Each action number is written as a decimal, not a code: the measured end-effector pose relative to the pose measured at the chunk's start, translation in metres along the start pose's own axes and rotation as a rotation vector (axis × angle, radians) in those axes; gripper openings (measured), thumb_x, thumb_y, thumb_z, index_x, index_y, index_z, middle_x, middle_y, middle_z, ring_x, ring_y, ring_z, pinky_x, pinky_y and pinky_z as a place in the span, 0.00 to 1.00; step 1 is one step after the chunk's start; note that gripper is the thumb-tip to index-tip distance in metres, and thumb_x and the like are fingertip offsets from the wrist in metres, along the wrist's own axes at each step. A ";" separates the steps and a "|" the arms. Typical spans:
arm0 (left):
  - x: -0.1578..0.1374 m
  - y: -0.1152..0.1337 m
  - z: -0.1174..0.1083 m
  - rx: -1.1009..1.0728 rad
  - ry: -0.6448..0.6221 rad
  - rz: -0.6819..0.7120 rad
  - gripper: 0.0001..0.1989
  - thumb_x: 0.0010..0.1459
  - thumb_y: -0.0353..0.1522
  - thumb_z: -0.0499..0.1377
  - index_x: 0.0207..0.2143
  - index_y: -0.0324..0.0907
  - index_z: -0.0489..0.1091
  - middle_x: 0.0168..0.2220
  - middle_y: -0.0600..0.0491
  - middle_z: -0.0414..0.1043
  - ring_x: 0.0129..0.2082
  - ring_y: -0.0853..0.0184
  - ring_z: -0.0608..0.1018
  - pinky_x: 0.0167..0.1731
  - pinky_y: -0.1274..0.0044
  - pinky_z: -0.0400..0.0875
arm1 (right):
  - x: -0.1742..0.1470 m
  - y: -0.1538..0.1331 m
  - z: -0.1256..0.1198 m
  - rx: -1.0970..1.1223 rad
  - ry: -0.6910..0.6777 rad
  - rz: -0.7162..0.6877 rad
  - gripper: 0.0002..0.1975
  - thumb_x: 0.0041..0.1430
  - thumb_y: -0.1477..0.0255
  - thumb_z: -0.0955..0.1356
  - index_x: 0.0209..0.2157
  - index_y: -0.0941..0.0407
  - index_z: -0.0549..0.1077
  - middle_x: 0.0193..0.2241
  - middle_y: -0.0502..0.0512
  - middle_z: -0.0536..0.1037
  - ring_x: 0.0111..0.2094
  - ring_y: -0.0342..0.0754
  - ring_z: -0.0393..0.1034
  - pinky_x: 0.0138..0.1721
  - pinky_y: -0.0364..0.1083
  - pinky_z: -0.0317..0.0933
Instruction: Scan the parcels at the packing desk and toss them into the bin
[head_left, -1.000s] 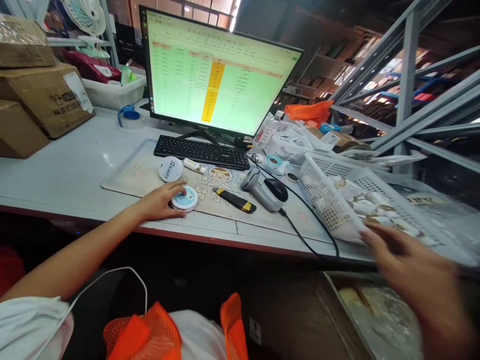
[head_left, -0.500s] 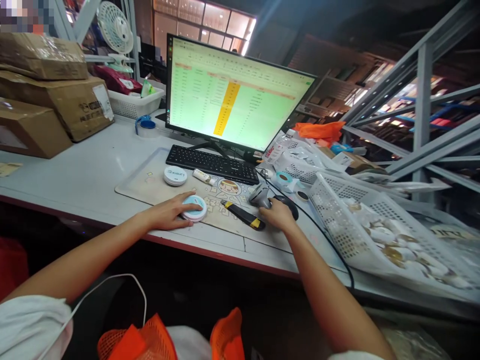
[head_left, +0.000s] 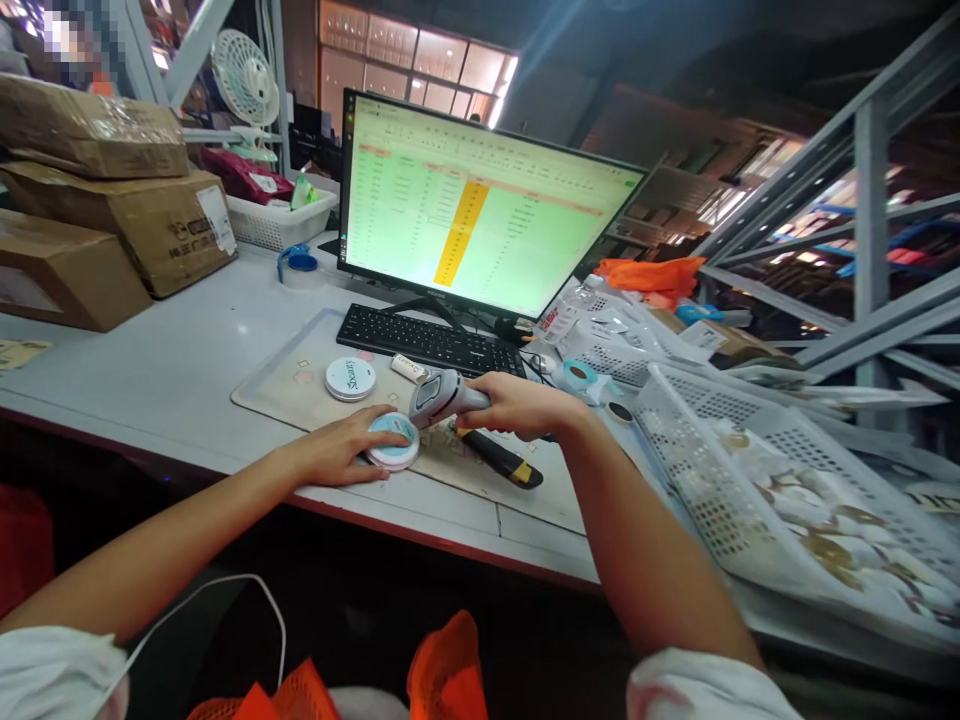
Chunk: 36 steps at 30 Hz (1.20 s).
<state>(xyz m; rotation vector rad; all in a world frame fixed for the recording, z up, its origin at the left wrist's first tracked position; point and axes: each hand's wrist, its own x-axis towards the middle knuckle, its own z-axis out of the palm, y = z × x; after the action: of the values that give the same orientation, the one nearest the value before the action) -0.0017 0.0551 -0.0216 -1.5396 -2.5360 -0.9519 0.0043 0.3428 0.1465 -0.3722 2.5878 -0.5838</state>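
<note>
My left hand [head_left: 346, 449] is closed around the near edge of a round white case with a light-blue label [head_left: 393, 440], which rests on the desk mat. In my right hand [head_left: 517, 404] is a grey barcode scanner [head_left: 439, 396], held by its handle, its head right beside the labelled case. Below the scanner lies a black and yellow utility knife [head_left: 496, 456]. Another round white case [head_left: 350, 378] sits on the mat behind my left hand, and a small white tube [head_left: 409, 367] lies between it and the keyboard.
A black keyboard [head_left: 431, 338] sits under a monitor [head_left: 480, 205] showing a spreadsheet. To the right, a white perforated basket [head_left: 697, 490] holds many small items. Cardboard boxes [head_left: 120, 225] are stacked at the left; blue tape [head_left: 301, 264] lies near the monitor.
My right hand has lifted the scanner and brought it left, over to the round case under my left hand. The left hand has stayed on that case.
</note>
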 end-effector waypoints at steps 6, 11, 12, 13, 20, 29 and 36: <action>0.025 -0.012 -0.018 0.006 0.164 -0.066 0.40 0.63 0.48 0.66 0.73 0.48 0.61 0.74 0.41 0.55 0.73 0.47 0.62 0.70 0.55 0.61 | -0.005 0.048 -0.003 0.052 0.247 0.186 0.15 0.58 0.59 0.72 0.41 0.54 0.80 0.23 0.48 0.71 0.20 0.43 0.63 0.17 0.42 0.49; 0.112 -0.040 -0.033 0.244 0.094 -0.088 0.25 0.66 0.29 0.60 0.65 0.45 0.71 0.68 0.43 0.68 0.67 0.51 0.68 0.67 0.56 0.63 | 0.009 0.078 0.010 -0.067 0.556 0.102 0.11 0.59 0.64 0.72 0.39 0.56 0.80 0.35 0.56 0.82 0.35 0.51 0.74 0.33 0.44 0.61; 0.128 -0.044 -0.032 0.300 0.026 -0.128 0.26 0.63 0.27 0.61 0.64 0.44 0.72 0.66 0.42 0.70 0.66 0.49 0.70 0.65 0.55 0.65 | 0.010 0.082 0.013 -0.080 0.585 0.086 0.10 0.59 0.65 0.72 0.39 0.56 0.80 0.37 0.57 0.83 0.38 0.52 0.75 0.36 0.45 0.62; 0.140 -0.046 -0.030 0.351 -0.033 -0.170 0.25 0.61 0.27 0.63 0.61 0.44 0.74 0.63 0.41 0.73 0.63 0.47 0.72 0.63 0.55 0.67 | 0.011 0.085 0.016 -0.082 0.598 0.071 0.11 0.59 0.66 0.72 0.40 0.57 0.80 0.39 0.58 0.83 0.40 0.54 0.76 0.38 0.45 0.62; 0.137 -0.046 -0.025 -0.002 0.294 -0.317 0.16 0.64 0.41 0.63 0.49 0.41 0.71 0.47 0.42 0.80 0.47 0.52 0.80 0.48 0.65 0.73 | -0.006 0.091 0.027 -0.044 0.645 0.006 0.11 0.59 0.63 0.71 0.39 0.55 0.79 0.35 0.55 0.83 0.34 0.52 0.74 0.35 0.46 0.59; 0.128 -0.060 -0.040 -0.758 0.486 -0.254 0.23 0.50 0.38 0.71 0.46 0.40 0.69 0.50 0.43 0.81 0.47 0.59 0.81 0.49 0.70 0.71 | -0.014 0.091 0.029 0.050 0.629 -0.112 0.10 0.56 0.64 0.72 0.37 0.55 0.80 0.32 0.51 0.82 0.34 0.50 0.74 0.35 0.45 0.61; 0.125 -0.059 -0.039 -0.751 0.405 -0.234 0.19 0.47 0.31 0.68 0.44 0.39 0.73 0.50 0.45 0.80 0.47 0.60 0.79 0.47 0.72 0.71 | -0.010 0.086 0.034 -0.006 0.596 -0.132 0.10 0.56 0.67 0.73 0.39 0.55 0.81 0.33 0.51 0.83 0.32 0.49 0.74 0.33 0.44 0.61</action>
<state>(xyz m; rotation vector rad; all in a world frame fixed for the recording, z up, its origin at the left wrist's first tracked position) -0.1241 0.1155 0.0216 -0.9664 -2.1907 -2.1645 0.0159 0.4105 0.0833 -0.4228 3.1475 -0.8363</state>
